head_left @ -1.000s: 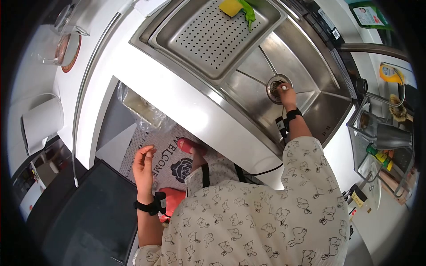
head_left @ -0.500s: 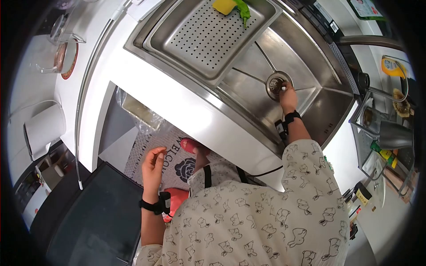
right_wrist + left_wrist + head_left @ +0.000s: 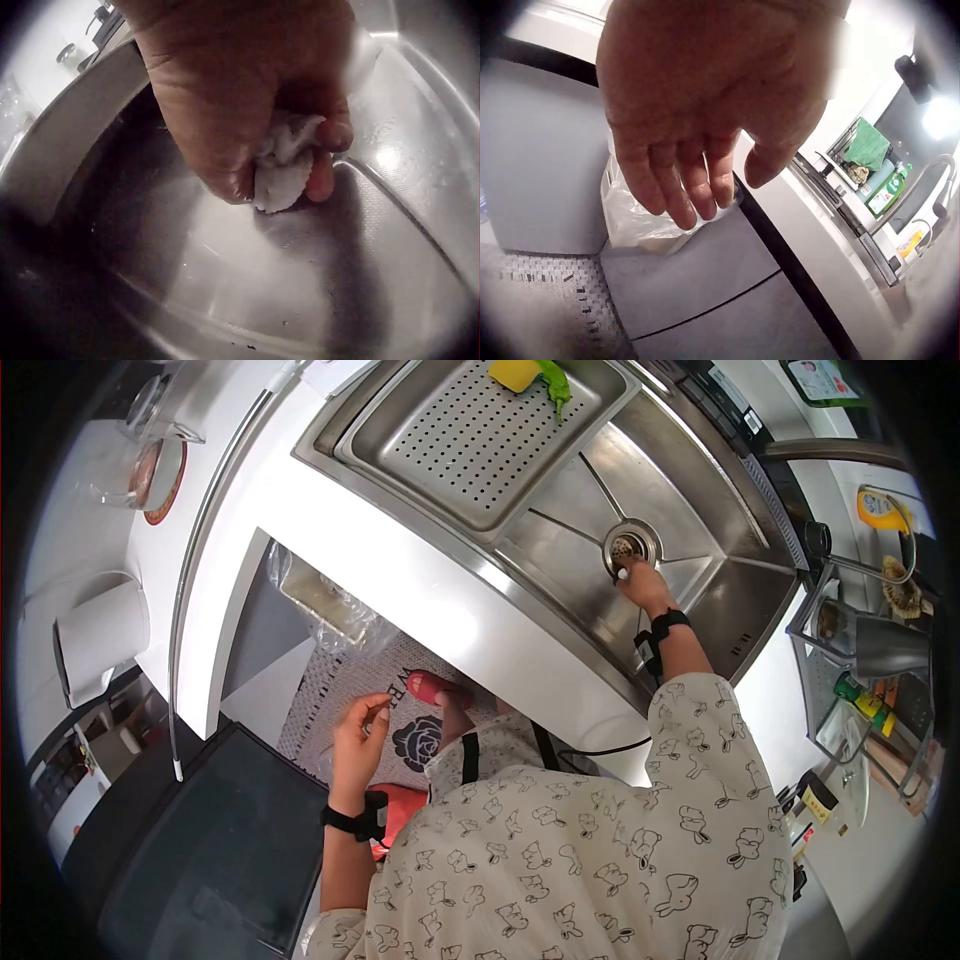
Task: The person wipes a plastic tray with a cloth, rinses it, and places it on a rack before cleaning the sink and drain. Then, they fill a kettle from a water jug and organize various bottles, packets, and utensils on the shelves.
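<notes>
My right hand (image 3: 647, 588) is down in the steel sink (image 3: 560, 565), at the near rim of the round drain (image 3: 645, 532). Its thumb and fingers pinch a crumpled white wad (image 3: 283, 169) that looks like wet tissue, seen best in the right wrist view. Part of the wad is hidden inside the fingers. Over the floor in front of the cabinet hangs my left hand (image 3: 356, 745), holding nothing, its fingers loosely bent. The left wrist view shows that palm, with a bin lined with a clear plastic bag (image 3: 641, 221) beyond the fingertips.
A perforated steel tray (image 3: 440, 460) sits across the sink's left side, holding a yellow sponge-like block (image 3: 515, 372) and a green pepper (image 3: 554, 392). Dish racks (image 3: 815, 635) with utensils stand at the right. A welcome mat (image 3: 320, 695) lies on the floor.
My right hand has shifted from over the drain toward its near edge, uncovering more of the strainer. My left hand has drifted slightly right, still empty.
</notes>
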A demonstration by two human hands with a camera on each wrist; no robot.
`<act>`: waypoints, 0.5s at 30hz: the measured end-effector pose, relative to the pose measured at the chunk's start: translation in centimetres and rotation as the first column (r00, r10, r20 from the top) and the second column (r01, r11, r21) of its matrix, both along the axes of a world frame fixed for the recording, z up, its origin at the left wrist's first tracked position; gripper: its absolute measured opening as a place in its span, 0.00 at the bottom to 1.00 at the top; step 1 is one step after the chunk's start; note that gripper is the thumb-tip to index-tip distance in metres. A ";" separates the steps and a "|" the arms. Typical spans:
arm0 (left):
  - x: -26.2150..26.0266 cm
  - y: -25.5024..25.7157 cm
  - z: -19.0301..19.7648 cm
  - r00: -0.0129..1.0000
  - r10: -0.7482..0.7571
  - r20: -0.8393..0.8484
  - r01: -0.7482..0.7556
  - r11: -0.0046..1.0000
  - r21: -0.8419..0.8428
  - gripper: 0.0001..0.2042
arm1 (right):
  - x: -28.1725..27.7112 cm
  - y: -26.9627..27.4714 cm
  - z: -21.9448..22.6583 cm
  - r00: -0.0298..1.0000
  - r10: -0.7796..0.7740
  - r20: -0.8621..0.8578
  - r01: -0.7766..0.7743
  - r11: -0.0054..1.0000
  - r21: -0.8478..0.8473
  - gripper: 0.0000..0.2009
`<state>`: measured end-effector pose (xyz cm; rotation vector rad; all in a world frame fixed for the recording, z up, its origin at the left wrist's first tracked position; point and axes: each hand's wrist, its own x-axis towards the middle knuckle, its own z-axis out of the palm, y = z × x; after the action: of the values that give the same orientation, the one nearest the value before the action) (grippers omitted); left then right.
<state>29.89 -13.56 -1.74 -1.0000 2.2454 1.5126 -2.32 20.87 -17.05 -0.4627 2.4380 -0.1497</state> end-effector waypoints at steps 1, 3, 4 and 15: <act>0.4 0.1 -0.2 1.000 -0.013 -0.009 0.013 1.000 -0.013 0.09 | 0.3 0.8 -0.8 0.999 -0.035 -0.012 0.035 0.999 -0.010 0.18; 1.1 0.1 -0.6 1.000 -0.012 -0.026 0.011 0.999 -0.033 0.08 | 0.6 1.1 -0.6 0.998 -0.038 -0.052 0.039 0.999 0.019 0.18; 1.5 0.2 -0.8 0.999 -0.014 -0.037 0.012 0.998 -0.054 0.08 | 0.7 1.2 -0.5 0.995 -0.042 -0.087 0.046 0.998 0.045 0.17; 3.3 -0.2 0.5 0.993 -0.101 -0.068 0.092 0.988 -0.126 0.09 | 1.6 -0.8 7.4 0.908 0.056 -0.415 -0.079 0.996 -0.038 0.17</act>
<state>33.17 -13.79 -1.28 -0.8668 2.4261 1.4081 -0.75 20.06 -9.66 -0.6589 2.8337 -0.0946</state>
